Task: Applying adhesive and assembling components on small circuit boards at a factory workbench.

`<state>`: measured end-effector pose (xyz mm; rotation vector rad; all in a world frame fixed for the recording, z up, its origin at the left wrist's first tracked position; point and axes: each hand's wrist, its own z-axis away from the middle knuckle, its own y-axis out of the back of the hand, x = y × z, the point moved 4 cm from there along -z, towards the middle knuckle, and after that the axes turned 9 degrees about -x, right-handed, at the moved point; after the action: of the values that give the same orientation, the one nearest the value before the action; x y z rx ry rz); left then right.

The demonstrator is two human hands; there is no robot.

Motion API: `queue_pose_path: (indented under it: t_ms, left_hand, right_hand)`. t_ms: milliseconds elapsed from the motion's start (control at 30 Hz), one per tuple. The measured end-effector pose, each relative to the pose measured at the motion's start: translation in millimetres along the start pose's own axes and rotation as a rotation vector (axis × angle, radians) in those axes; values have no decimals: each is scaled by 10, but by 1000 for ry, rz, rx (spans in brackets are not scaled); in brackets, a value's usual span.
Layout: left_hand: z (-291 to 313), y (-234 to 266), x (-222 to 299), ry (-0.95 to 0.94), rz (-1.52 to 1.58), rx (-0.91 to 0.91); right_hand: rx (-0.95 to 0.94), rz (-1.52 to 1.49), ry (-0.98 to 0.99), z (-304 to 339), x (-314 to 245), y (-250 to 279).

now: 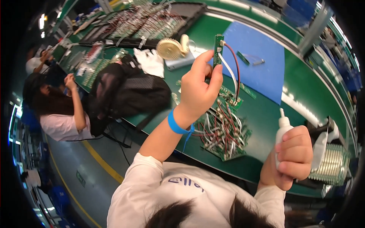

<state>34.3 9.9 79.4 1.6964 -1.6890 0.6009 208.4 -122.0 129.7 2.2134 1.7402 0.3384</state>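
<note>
Between the thumb and fingers of my left hand [200,84] is a narrow green circuit board [218,49], held upright. A red and black wire pair and a white cable run from it down to a second green board [230,98] hanging by the hand. My right hand [293,155] is wrapped round a white squeeze bottle [283,131], its thin nozzle pointing up. Below the left hand, a pile of wired circuit boards [224,133] lies on the green table [190,150]. A blue band circles my left wrist.
Beyond my hands lies a blue mat [262,49] with a small board [243,57] on it. A cream fan [170,48], a white cloth [150,62] and a black backpack [133,91] sit leftward. A person [62,102] works at left. Stacked boards [330,165] stand at right.
</note>
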Motion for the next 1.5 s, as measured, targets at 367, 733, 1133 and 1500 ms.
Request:
queue_pose_path:
  t_ms: [367, 733, 1133, 1500]
  left_hand:
    - [307, -323, -164, 18, 34, -115]
    - [347, -236, -172, -11, -224, -17]
    - [390, -236, -49, -29, -202, -114]
    - [426, -249, -11, -96, -188, -130]
  right_hand:
    - [-36, -500, -103, -1, 13, -57]
    - [-306, -347, -17, 80, -45, -557]
    - [-381, -177, -65, 197, -2, -780]
    - [-296, -217, -79, 171, 3, -821]
